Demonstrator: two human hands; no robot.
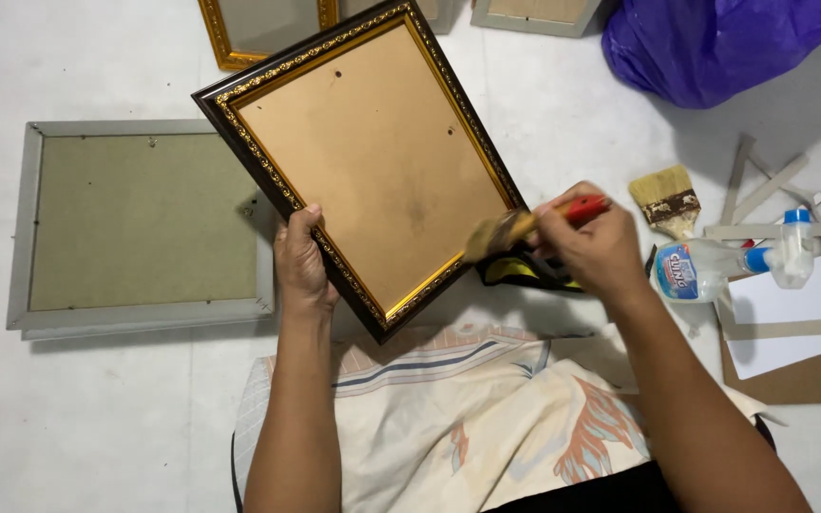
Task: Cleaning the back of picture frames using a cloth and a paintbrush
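One dark picture frame with gilt trim, tilted corner-down, being pinched on its lower-left rail by left hand, thumb over the front edge. Sitting just above the lap, over a patterned cloth. Looking rigid but probably light; brown backing board likely thin and flexing if pressed mid-panel, so gripping by the rail, as now, seeming safest. Moulding ornate, probably chipping easily at corners.

Right hand clenching a red-handled brush, bristles blurred, touching or just over the frame's lower-right rail; not telling which.

Outward from the grips: beside the right hand, a second, wider brush and a clear glue bottle with blue cap, lying near grey card mat strips and white sheets. Beyond those, a purple plastic bag. Beside the left hand, a grey frame lying face-down, nearly touching the held one. Farther up, a gold frame partly out of view.

Crowding on both sides limiting room for swinging the frame.
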